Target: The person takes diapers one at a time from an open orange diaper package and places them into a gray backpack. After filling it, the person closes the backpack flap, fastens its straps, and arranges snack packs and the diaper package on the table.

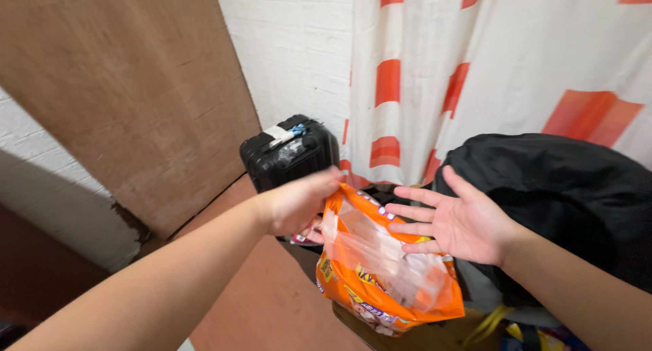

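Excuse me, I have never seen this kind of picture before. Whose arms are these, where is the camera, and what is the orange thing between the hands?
There is no machine here. The single picture comes from a camera worn on a person's head, looking down, so the two bare arms belong to that person. The left hand grips the top edge of an orange plastic bag with a clear window; its contents are hard to make out. The right hand is open, palm showing, fingers spread, right beside the bag; I cannot tell if it touches it. Behind the hands stands a small black suitcase against a white brick wall. To the right lies a large black bag, and a white curtain with orange-red blocks hangs behind it.
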